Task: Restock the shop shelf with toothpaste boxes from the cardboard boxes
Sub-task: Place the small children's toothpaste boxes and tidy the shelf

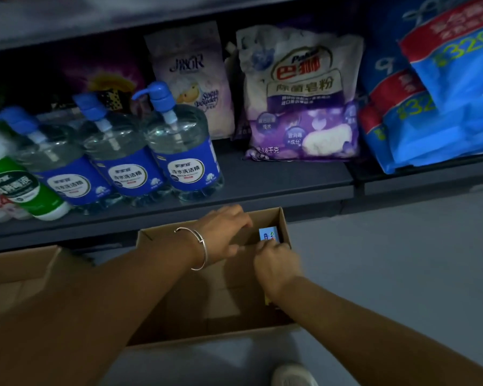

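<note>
An open cardboard box (pixel 283 224) stands on the floor in front of the low shelf (pixel 276 179). Both my hands reach into it. My right hand (pixel 275 263) grips a blue toothpaste box (pixel 268 234) that stands on end against the box's right wall; only its end face shows. My left hand (pixel 223 232), with a silver bangle on the wrist, hovers inside the box to the left of the toothpaste box, its fingers loosely bent and holding nothing. The rest of the box's inside is dark.
The shelf holds three clear pump bottles (pixel 184 151) with blue labels, a green and white bottle (pixel 20 188), purple soap powder bags (pixel 304 101) and blue packs (pixel 435 112). A second cardboard box (pixel 20 271) stands at the left. A shoe (pixel 293 374) shows below.
</note>
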The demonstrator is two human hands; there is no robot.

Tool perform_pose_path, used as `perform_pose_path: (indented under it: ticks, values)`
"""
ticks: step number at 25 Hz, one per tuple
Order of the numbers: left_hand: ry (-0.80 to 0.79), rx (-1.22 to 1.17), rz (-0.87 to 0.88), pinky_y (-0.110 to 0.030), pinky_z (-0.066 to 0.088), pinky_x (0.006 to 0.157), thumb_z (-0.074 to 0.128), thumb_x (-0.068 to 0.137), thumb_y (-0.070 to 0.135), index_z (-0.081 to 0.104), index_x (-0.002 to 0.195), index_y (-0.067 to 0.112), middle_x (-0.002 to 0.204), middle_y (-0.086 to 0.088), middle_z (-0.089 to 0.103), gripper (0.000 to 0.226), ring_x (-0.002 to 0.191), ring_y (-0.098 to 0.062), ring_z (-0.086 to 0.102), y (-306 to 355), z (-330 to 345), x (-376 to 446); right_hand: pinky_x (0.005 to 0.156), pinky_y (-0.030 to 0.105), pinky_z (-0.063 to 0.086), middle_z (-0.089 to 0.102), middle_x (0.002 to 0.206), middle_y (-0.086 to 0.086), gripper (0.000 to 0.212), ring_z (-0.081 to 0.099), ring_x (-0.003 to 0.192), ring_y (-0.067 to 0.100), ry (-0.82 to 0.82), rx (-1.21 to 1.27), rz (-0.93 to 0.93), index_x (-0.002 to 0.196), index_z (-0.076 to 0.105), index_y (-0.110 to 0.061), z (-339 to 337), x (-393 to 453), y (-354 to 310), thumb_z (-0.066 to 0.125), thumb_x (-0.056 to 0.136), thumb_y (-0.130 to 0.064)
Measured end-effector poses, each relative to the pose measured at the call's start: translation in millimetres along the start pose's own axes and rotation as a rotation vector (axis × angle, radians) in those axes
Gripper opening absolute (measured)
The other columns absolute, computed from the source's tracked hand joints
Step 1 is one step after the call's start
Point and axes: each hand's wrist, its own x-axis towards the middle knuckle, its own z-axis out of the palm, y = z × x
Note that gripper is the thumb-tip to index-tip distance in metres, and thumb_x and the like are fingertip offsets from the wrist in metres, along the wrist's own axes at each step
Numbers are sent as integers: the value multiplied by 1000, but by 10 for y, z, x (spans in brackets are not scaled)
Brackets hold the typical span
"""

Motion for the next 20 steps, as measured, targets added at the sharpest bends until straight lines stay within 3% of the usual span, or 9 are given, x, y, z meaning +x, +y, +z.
perform_pose_path:
  ticks: [8, 13, 16, 20]
  values:
    - [-7, -121, 39, -26, 38, 95, 60, 84, 17, 46, 127, 17, 123, -1, 44, 45, 111, -16, 47, -302, 268, 335, 84, 43, 49, 34, 134, 34, 46, 48, 113, 44, -74, -8, 89, 137, 22, 12, 275, 275, -112, 37, 97, -5]
    - [1, -212, 34, -24, 38, 94, 58, 85, 13, 44, 128, 17, 126, 0, 42, 45, 113, -15, 48, -352, 417, 481, 96, 39, 45, 32, 139, 32, 58, 41, 121, 43, -75, 52, 205, 144, 9, 10, 246, 356, -102, 40, 98, -8]
    - [2, -263, -1, -30, 43, 94, 56, 86, 10, 45, 124, 15, 124, -1, 43, 40, 111, -16, 50, -338, 436, 514, 99, 38, 41, 42, 132, 27, 56, 46, 116, 37, -62, 51, 207, 141, 15, 11, 158, 326, -103, 41, 97, -11]
    - [120, -303, -56, -35, 47, 85, 50, 86, 6, 49, 111, 14, 114, -2, 49, 26, 96, -16, 53, -366, 472, 483, 94, 39, 36, 50, 122, 19, 39, 50, 106, 29, -13, -33, 134, 129, 43, 2, -124, 202, -29, 48, 93, -15]
